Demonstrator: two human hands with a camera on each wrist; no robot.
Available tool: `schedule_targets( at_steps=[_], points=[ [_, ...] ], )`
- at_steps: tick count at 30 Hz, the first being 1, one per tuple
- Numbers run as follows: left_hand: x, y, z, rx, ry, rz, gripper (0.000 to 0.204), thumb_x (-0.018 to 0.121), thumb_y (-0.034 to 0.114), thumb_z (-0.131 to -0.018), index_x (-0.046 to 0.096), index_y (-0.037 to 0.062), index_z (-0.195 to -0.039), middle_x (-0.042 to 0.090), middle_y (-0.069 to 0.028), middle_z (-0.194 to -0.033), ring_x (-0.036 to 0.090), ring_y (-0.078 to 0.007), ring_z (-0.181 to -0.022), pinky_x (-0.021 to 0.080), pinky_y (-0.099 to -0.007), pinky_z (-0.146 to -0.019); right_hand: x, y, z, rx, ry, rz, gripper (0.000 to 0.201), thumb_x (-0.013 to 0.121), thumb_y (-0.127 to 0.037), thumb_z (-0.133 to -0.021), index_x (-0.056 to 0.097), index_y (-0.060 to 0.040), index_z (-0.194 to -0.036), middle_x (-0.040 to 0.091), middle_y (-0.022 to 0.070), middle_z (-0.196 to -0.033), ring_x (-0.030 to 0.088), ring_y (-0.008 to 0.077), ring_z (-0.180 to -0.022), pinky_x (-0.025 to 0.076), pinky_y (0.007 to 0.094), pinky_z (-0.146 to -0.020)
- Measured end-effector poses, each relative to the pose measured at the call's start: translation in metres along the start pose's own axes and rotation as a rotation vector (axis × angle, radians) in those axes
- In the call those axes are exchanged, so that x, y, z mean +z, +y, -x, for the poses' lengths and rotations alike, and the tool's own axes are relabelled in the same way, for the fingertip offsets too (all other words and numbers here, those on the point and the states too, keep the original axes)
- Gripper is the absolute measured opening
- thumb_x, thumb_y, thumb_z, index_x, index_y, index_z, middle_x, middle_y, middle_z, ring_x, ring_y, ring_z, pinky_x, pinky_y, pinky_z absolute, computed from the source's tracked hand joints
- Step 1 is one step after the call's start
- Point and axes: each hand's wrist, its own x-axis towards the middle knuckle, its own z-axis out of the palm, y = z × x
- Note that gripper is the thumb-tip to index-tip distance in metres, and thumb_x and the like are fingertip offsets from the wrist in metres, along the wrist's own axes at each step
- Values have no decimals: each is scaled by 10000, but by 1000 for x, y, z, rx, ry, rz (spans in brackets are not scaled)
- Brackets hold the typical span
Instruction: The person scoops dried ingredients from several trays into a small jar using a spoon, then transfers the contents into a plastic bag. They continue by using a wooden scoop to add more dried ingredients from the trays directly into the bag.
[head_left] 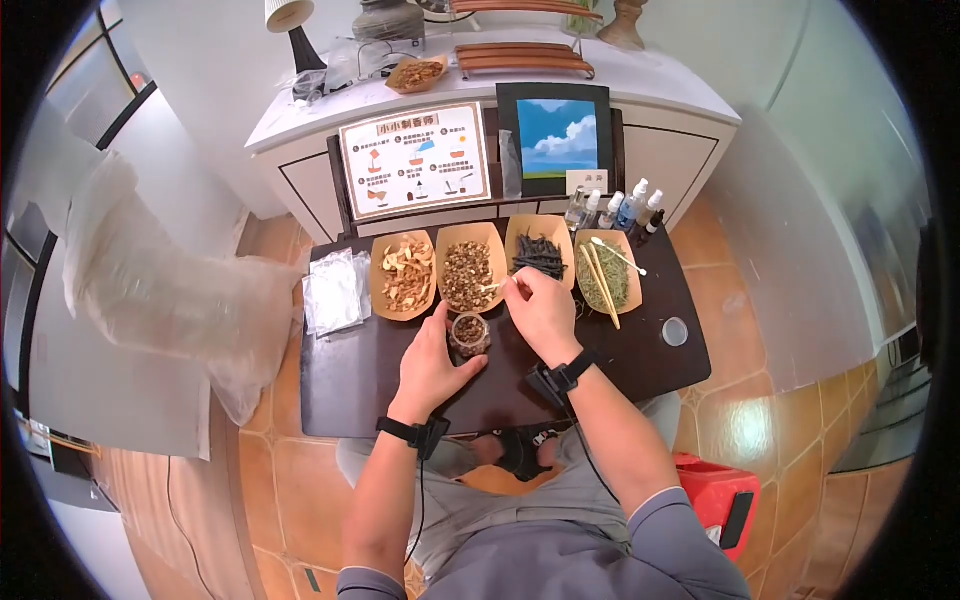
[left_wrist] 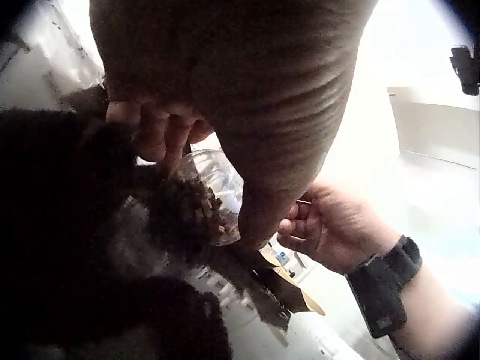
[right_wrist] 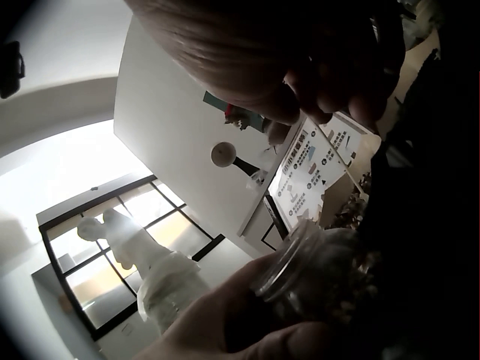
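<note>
My left hand (head_left: 432,358) grips a small clear jar (head_left: 469,340) holding brown bits, its thumb on the near side. Just beyond it is a paper tray (head_left: 444,240) of brown granules (head_left: 468,272). The right hand (head_left: 545,318) pinches a thin white stick or spoon (head_left: 490,288), whose far end is over those granules. In the right wrist view the stick (right_wrist: 335,156) slants down from the fingers toward the tray, above the jar (right_wrist: 289,266). The left wrist view shows the jar (left_wrist: 219,180) beside the left thumb, with the right hand (left_wrist: 337,229) behind; much there is dark.
Other trays hold pale slices (head_left: 408,270), black sticks (head_left: 540,253) and green herb (head_left: 600,285) with wooden tongs (head_left: 604,285) and a white spoon (head_left: 622,255). Silver packets (head_left: 337,290) lie left, bottles (head_left: 628,208) back right, a round lid (head_left: 675,332) at right. An instruction board (head_left: 415,160) stands behind.
</note>
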Motion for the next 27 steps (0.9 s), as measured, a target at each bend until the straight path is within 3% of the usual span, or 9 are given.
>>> schedule_targets(
  at_steps=[3, 5, 9, 11, 15, 18, 21, 27],
  points=[
    [7, -6, 1, 57, 41, 38, 1090, 965, 320, -738, 405, 5, -1619, 659, -145, -1249, 639, -354, -1172, 518, -452, -1019, 3, 0, 2, 11, 37, -3, 259, 725, -254, -987, 681, -58, -823, 677, 120, -701, 692, 358, -675, 526, 455, -647],
    [8, -1, 4, 17, 52, -1, 1086, 972, 307, -726, 423, 14, -1616, 667, -122, -1242, 581, -327, -1218, 422, -454, -1100, 8, 2, 6, 19, 115, -75, 246, 698, -232, -1019, 664, -44, -864, 654, 134, -715, 658, 368, -660, 497, 453, -622],
    [15, -6, 5, 14, 90, 101, 1074, 973, 307, -727, 438, 40, -1618, 676, -88, -1221, 548, -295, -1247, 343, -451, -1140, 22, 18, 14, 56, 164, -92, 259, 662, -231, -1062, 638, -31, -900, 635, 150, -735, 628, 376, -654, 473, 453, -608],
    [16, -11, 4, -19, 81, 177, 992, 934, 304, -783, 452, 62, -1616, 685, -75, -1224, 543, -289, -1262, 317, -455, -1162, 27, 20, 18, 98, 227, -172, 299, 636, -256, -1093, 614, -25, -905, 612, 153, -732, 611, 372, -652, 466, 447, -612],
    [24, -24, 5, 9, 133, 204, 774, 835, 288, -918, 505, 58, -1580, 701, -74, -1238, 577, -256, -1229, 381, -429, -1123, 29, 23, 24, 159, 253, -198, 326, 630, -272, -1102, 604, -20, -896, 586, 151, -719, 591, 369, -644, 465, 440, -618],
    [39, -36, 3, 3, 252, 575, 525, 695, 310, -1040, 607, 23, -1470, 748, -107, -1194, 654, -262, -1111, 481, -421, -1021, 27, 31, 27, 171, 300, -187, 339, 637, -271, -1099, 595, -17, -879, 571, 147, -713, 577, 360, -638, 461, 436, -617],
    [35, -32, 4, 45, 295, 520, 490, 669, 309, -1053, 629, 8, -1438, 751, -121, -1179, 678, -271, -1073, 518, -425, -978, 21, 38, 29, 121, 334, -130, 354, 646, -272, -1096, 587, -17, -858, 570, 146, -712, 572, 353, -631, 457, 436, -614],
    [29, -28, 5, 49, 256, 496, 495, 697, 272, -1002, 635, 33, -1430, 728, -127, -1229, 646, -307, -1179, 470, -439, -1050, 18, 39, 31, 115, 304, -101, 353, 675, -267, -1079, 589, -23, -839, 575, 139, -707, 577, 346, -628, 456, 440, -611]
  ],
)
